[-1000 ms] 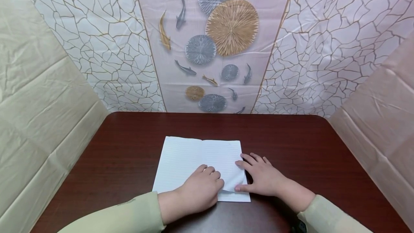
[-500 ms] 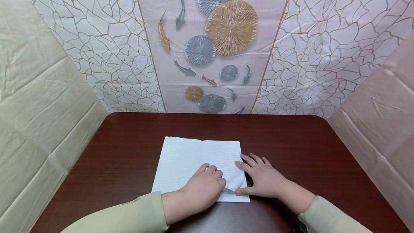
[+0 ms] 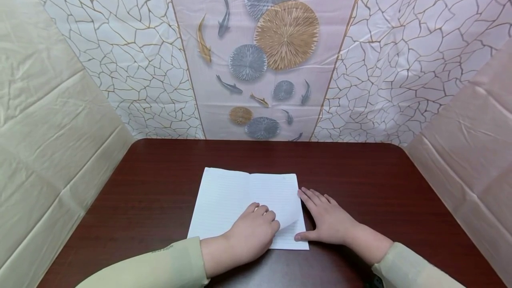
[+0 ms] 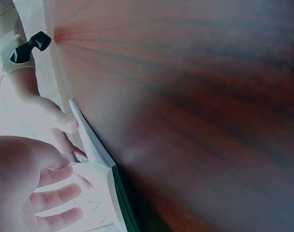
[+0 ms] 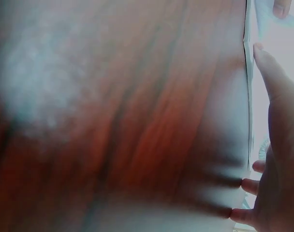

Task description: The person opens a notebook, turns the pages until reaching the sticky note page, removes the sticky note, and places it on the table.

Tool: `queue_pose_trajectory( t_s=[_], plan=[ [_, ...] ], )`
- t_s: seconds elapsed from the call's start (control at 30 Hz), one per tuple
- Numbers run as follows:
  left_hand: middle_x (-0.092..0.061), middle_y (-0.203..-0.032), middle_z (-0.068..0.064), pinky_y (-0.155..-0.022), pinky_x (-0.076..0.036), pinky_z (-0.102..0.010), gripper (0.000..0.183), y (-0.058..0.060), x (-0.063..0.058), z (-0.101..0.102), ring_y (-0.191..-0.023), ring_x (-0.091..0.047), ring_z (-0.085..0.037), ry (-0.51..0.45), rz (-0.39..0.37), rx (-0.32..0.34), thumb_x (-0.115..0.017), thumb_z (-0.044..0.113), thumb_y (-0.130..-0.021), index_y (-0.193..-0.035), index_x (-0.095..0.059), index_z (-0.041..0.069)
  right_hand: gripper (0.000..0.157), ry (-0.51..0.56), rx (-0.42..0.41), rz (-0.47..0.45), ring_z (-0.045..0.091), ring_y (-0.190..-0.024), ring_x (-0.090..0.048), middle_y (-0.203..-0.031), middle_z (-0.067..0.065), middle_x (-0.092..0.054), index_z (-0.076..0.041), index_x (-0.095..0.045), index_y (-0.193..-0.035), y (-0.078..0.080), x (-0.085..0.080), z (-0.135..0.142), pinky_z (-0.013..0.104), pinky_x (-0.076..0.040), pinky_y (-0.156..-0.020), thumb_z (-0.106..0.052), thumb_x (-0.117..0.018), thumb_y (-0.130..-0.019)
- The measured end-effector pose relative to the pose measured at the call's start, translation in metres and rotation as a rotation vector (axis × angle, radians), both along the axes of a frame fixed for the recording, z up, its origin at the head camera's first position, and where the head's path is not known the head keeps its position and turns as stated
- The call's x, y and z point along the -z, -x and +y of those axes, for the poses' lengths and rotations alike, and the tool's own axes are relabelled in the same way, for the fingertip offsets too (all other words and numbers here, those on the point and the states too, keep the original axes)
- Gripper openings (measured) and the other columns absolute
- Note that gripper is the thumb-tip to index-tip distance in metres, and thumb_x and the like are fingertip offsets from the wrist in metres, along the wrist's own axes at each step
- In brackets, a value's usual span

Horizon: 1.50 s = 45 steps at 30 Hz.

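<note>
Head view: left hand (image 3: 252, 237) pinches a raised notebook page (image 3: 291, 216)

From my remote station I see a lined notebook (image 3: 222, 203) lying open mid-table on a dark red-brown tabletop (image 3: 160, 194). Curled fingers of that hand grip the right-side page near its bottom, bending it up off the sheet beneath (image 3: 294, 239). The right hand (image 3: 330, 221) lies with fingers extended, fingertips at the notebook's right edge, thumb on the lower sheet.
</note>
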<state>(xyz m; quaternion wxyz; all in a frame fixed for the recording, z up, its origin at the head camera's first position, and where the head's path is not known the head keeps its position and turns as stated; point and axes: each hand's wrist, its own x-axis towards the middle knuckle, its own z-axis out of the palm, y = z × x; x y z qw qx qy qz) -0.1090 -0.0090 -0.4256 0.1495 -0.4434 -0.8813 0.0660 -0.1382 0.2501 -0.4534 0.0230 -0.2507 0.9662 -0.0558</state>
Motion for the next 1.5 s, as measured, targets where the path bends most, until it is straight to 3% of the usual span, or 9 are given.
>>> queue_pose_trajectory(
  t_s=[0.2,0.37,0.6,0.77,0.97,1.13,1.5],
  plan=[
    [-0.064,-0.093,0.004,-0.098,-0.044,-0.042,0.009,-0.001,-0.004,-0.003,-0.099,-0.06,-0.018,-0.019,0.007,-0.011,-0.067,0.029,-0.09,-0.09,-0.069,0.021,0.122,0.02,0.017,0.011,0.037,-0.144,-0.031,-0.158,0.018,-0.031,0.001,-0.032,-0.153,-0.001,0.002,0.002,0.056,-0.031,-0.11,-0.089,-0.051,-0.072],
    [-0.064,-0.097,0.004,-0.1,-0.042,-0.042,0.013,-0.001,-0.009,-0.007,-0.103,-0.059,-0.019,-0.051,0.026,-0.036,-0.066,0.032,-0.089,-0.092,-0.067,0.019,0.118,0.021,0.001,0.016,0.038,-0.143,-0.031,-0.158,0.017,-0.032,-0.002,-0.035,-0.153,-0.001,0.002,0.003,0.057,-0.031,-0.11,-0.089,-0.05,-0.074],
    [-0.063,-0.104,0.002,-0.102,-0.04,-0.043,0.018,0.004,-0.027,-0.016,-0.11,-0.057,-0.021,-0.159,0.047,-0.108,-0.066,0.033,-0.091,-0.099,-0.062,0.017,0.112,0.011,-0.008,-0.004,0.04,-0.143,-0.03,-0.159,0.014,-0.03,-0.011,-0.036,-0.154,0.0,0.002,0.004,0.058,-0.03,-0.11,-0.089,-0.047,-0.075],
    [-0.064,-0.103,0.002,-0.105,-0.037,-0.046,0.013,0.008,-0.04,-0.027,-0.114,-0.056,-0.023,-0.232,0.073,-0.145,-0.063,0.03,-0.092,-0.094,-0.065,0.018,0.109,0.005,-0.012,-0.008,0.041,-0.144,-0.028,-0.159,0.013,-0.03,-0.013,-0.037,-0.154,0.001,0.003,0.004,0.062,-0.027,-0.11,-0.089,-0.046,-0.075],
    [-0.064,-0.106,-0.002,-0.109,-0.033,-0.05,0.015,0.01,-0.05,-0.041,-0.119,-0.053,-0.028,-0.277,0.142,-0.139,-0.06,0.025,-0.092,-0.084,-0.068,0.016,0.108,0.01,-0.024,0.002,0.042,-0.144,-0.027,-0.159,0.014,-0.031,-0.015,-0.038,-0.154,0.001,0.004,0.003,0.066,-0.024,-0.11,-0.089,-0.044,-0.076],
    [-0.063,-0.108,-0.004,-0.108,-0.034,-0.053,0.014,0.01,-0.053,-0.053,-0.119,-0.053,-0.03,-0.282,0.19,-0.143,-0.06,0.022,-0.089,-0.078,-0.065,0.015,0.107,0.015,-0.021,-0.015,0.042,-0.144,-0.027,-0.159,0.014,-0.03,-0.016,-0.038,-0.154,0.001,0.003,0.003,0.067,-0.024,-0.109,-0.088,-0.046,-0.076],
    [-0.062,-0.109,-0.003,-0.111,-0.029,-0.054,0.01,0.005,-0.055,-0.073,-0.119,-0.052,-0.03,-0.288,0.16,-0.237,-0.064,0.024,-0.087,-0.082,-0.067,0.017,0.107,0.006,-0.016,-0.03,0.041,-0.144,-0.027,-0.16,0.012,-0.029,-0.017,-0.038,-0.154,0.002,0.004,0.002,0.067,-0.024,-0.109,-0.089,-0.046,-0.075]
  ],
)
